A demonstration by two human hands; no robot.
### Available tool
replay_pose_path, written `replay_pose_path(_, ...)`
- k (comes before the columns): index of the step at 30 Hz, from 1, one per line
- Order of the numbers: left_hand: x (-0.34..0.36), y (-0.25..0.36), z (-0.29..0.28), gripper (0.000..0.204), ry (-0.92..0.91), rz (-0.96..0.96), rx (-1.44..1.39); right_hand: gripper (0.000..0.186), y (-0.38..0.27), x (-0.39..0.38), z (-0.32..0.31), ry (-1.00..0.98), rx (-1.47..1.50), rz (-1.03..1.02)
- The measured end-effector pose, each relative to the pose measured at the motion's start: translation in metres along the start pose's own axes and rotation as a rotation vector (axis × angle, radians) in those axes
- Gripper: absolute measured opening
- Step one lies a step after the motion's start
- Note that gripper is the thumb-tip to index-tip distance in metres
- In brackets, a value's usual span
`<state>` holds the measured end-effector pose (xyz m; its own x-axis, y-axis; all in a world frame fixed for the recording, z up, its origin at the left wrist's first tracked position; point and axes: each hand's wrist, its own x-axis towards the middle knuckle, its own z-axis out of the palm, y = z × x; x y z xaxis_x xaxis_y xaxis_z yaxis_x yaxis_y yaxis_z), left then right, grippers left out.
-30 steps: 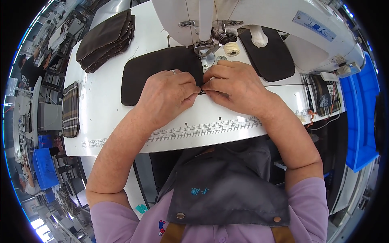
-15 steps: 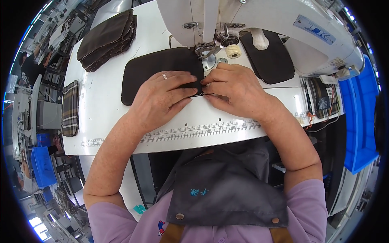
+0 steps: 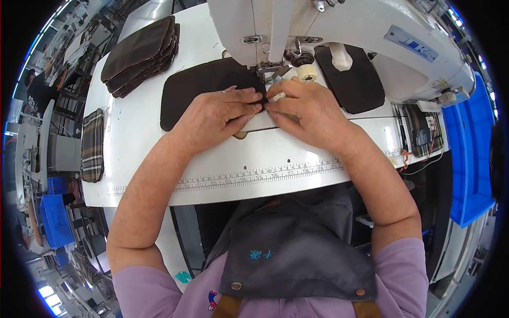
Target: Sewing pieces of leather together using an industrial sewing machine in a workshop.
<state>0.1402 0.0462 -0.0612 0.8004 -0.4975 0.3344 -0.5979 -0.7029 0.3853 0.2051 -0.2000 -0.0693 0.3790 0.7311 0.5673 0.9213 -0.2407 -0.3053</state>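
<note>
Nameplate [image 3: 411,43]: blue-grey with pale lettering, on the arm of the white sewing machine [image 3: 366,24].
Apron [image 3: 297,270]: grey, with small turquoise embroidered characters.
Ruler strip [image 3: 260,177]: numbered, along the near edge of the white table [image 3: 212,190].
Dark panel [image 3: 188,90]: flat on the table, its right edge beside the presser foot.
Left hand [image 3: 217,114]: fingers drawn together over the panel's right part; cannot tell whether it pinches.
Right hand [image 3: 307,108]: thumb and fingertips pinching the panel's right edge, close to the left fingertips.
In the way: both hands cover the panel's lower right; the machine head overhangs its upper right corner.
Around: dark stack [image 3: 139,55] upper left, plaid piece [image 3: 93,146] far left, second dark panel [image 3: 354,82] under the machine arm, blue bin [image 3: 464,175] far right.
</note>
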Motion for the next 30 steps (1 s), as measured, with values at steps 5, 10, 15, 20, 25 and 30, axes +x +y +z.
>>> replay_pose_path(5,0.007,-0.007,0.002,0.026,-0.003,-0.011,0.049,0.016,0.004,-0.003,0.004,-0.028,-0.053,0.137)
replay_pose_path(10,0.012,-0.01,0.005,0.026,0.029,-0.049,0.111,0.023,0.002,-0.002,0.005,-0.06,-0.145,0.177)
replay_pose_path(15,0.016,-0.005,0.011,0.025,0.049,-0.112,0.22,0.028,0.002,-0.004,0.007,-0.063,-0.209,0.181)
replay_pose_path(20,0.019,0.008,0.016,0.026,0.031,-0.158,0.378,0.03,-0.002,-0.004,0.006,-0.079,-0.236,0.193)
replay_pose_path(25,0.026,0.02,0.021,0.03,-0.043,-0.244,0.485,0.029,0.001,-0.005,0.007,-0.061,-0.221,0.182)
replay_pose_path(30,0.026,0.023,0.028,0.031,0.005,-0.196,0.638,0.029,0.002,-0.004,0.006,-0.049,-0.218,0.165)
